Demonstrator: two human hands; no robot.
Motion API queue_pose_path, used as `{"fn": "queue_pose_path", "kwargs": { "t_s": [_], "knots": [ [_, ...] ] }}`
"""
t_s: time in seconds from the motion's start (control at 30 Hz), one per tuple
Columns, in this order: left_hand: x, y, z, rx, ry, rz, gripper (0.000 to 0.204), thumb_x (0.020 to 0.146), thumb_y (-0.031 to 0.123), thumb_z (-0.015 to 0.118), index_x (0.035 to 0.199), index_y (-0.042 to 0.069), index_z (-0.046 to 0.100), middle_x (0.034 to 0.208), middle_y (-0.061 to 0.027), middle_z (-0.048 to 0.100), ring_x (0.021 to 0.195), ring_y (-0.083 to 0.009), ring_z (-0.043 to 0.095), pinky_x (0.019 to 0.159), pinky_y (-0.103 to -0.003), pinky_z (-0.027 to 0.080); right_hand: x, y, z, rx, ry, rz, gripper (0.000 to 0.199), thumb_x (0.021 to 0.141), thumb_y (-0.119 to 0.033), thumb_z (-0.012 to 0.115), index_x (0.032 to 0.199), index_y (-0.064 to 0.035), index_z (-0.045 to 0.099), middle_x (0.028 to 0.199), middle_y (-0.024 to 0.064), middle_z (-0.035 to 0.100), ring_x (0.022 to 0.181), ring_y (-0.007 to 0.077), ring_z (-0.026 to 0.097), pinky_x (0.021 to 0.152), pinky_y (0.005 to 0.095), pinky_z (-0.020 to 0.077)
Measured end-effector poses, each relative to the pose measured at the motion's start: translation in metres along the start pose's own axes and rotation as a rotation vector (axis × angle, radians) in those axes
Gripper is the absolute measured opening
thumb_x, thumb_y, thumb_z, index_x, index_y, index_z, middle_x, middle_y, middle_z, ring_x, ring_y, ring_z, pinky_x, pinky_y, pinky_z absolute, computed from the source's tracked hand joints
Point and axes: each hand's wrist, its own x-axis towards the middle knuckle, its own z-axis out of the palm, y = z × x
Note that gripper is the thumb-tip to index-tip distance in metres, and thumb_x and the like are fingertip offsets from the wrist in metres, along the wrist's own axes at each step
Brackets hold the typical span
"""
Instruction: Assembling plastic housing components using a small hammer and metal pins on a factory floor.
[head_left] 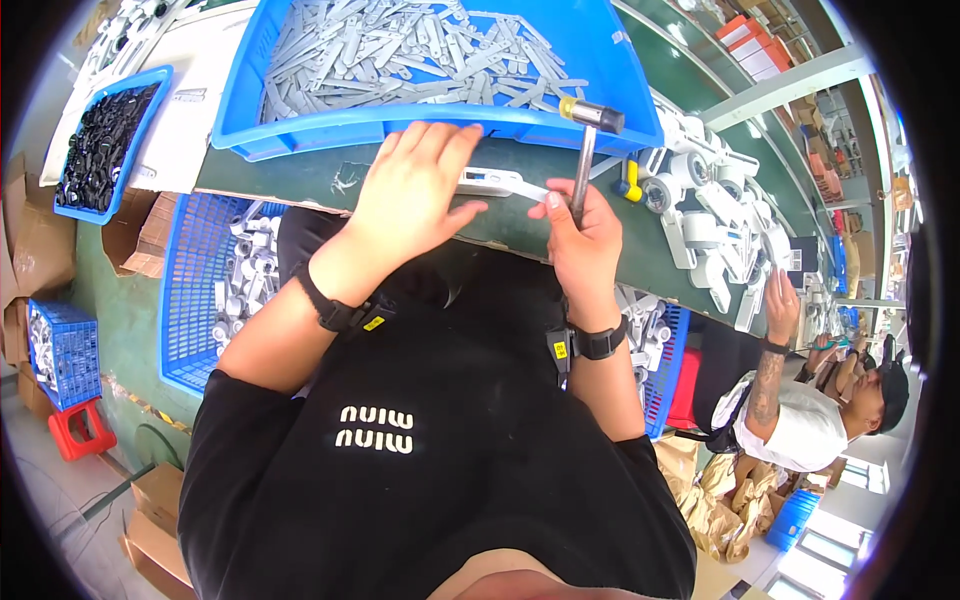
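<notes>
My left hand (415, 190) is over the bench edge, its fingers curved over one end of a white plastic part (490, 180) with a slot in it. Thumb and fingers lie on either side of that part, and my palm hides its far end. In my right hand (582, 240) is a two-faced mallet (592, 115), its metal handle upright and its head black on one side, yellow on the other. The same hand's thumb and forefinger meet at a thin pale strip (530, 192) that reaches to the white part.
A blue bin (330, 140) of flat grey strips stands just beyond my hands. White parts (700, 200) and a yellow-and-black tool (629, 180) lie to the right. A blue tray (150, 110) holds black pieces. Blue crates (185, 290) flank me; a co-worker's hand (782, 310) reaches in at right.
</notes>
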Motion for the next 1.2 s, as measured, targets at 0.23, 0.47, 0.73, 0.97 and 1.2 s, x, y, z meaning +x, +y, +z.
{"fn": "queue_pose_path", "kwargs": {
  "t_s": [0.23, 0.47, 0.73, 0.97, 1.2],
  "knots": [
    [-0.015, -0.023, 0.005, -0.303, -0.274, -0.151, 0.061, 0.085, 0.023, 0.091, 0.138, 0.01, 0.066, 0.1, -0.0092, 0.078, 0.098, -0.0346, 0.073, 0.092, -0.048, 0.055, 0.009, 0.001, 0.003, -0.179, -0.07, 0.007, 0.014, 0.106, -0.013, 0.075, 0.113, -0.0008, 0.076, 0.084, 0.0005, 0.076, 0.074, 0.0048, 0.063, 0.067, 0.024, 0.0473],
    [-0.029, -0.012, 0.01, -0.337, -0.254, -0.173, 0.063, 0.083, 0.024, 0.093, 0.138, 0.01, 0.066, 0.101, -0.0086, 0.078, 0.096, -0.035, 0.072, 0.09, -0.047, 0.054, 0.011, 0.004, 0.015, -0.296, -0.078, -0.02, 0.012, 0.103, -0.014, 0.078, 0.107, -0.0022, 0.079, 0.075, -0.0016, 0.072, 0.069, 0.0049, 0.063, 0.064, 0.0249, 0.0475],
    [-0.037, -0.021, 0.02, -0.333, -0.118, -0.007, 0.036, 0.08, 0.026, 0.094, 0.107, 0.007, 0.078, 0.094, -0.0074, 0.079, 0.094, -0.0307, 0.074, 0.088, -0.045, 0.055, 0.007, 0.009, 0.009, -0.339, -0.076, -0.001, 0.012, 0.102, -0.014, 0.079, 0.105, -0.0016, 0.079, 0.072, -0.0066, 0.062, 0.066, 0.0026, 0.051, 0.059, 0.0252, 0.0401],
    [-0.036, -0.018, 0.027, -0.374, -0.03, -0.001, 0.026, 0.08, 0.026, 0.092, 0.087, 0.007, 0.075, 0.088, -0.0059, 0.076, 0.091, -0.0297, 0.073, 0.087, -0.044, 0.054, 0.007, 0.011, 0.009, -0.357, -0.064, -0.023, 0.014, 0.102, -0.016, 0.08, 0.105, -0.0022, 0.079, 0.071, -0.0074, 0.059, 0.066, 0.0027, 0.048, 0.059, 0.0257, 0.0384],
    [-0.036, -0.018, 0.024, -0.324, -0.067, 0.016, 0.028, 0.08, 0.026, 0.093, 0.091, 0.006, 0.077, 0.094, -0.0032, 0.08, 0.092, -0.0274, 0.074, 0.083, -0.041, 0.053, 0.008, 0.015, 0.013, -0.479, -0.036, -0.074, 0.019, 0.101, -0.021, 0.081, 0.106, -0.0023, 0.079, 0.069, -0.0067, 0.056, 0.064, 0.0039, 0.046, 0.057, 0.0276, 0.0375]
  ]
}}
